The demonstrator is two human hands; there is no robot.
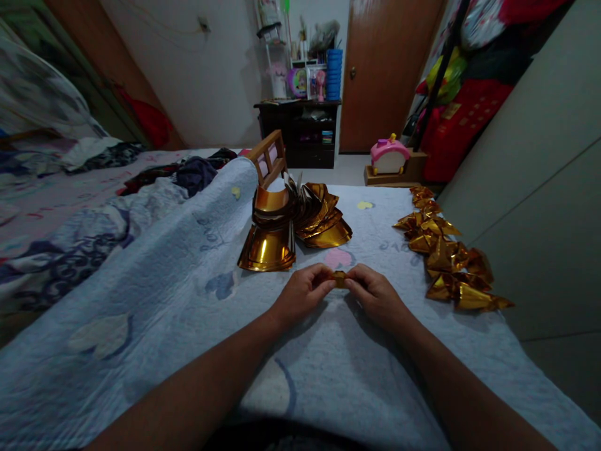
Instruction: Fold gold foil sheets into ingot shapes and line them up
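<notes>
Between my two hands is a small folded piece of gold foil paper (339, 279), held just above the light blue quilt (305, 338). My left hand (307, 288) pinches its left end between thumb and fingers. At the right end, my right hand (373, 291) has the same kind of pinch. Fingertips cover both ends of the piece. Beyond my hands lie a stack of gold foil sheets (270, 247) and a second, fanned stack (328, 225). To the right, several folded gold foil pieces (444, 257) form a long pile.
A small wooden rail (268, 156) stands behind the stacks. Farther back are a dark cabinet (300, 134), a brown door (385, 75) and a pink toy (389, 155). A pale cabinet side (539, 188) borders the right. Clothes (192, 175) lie at the left.
</notes>
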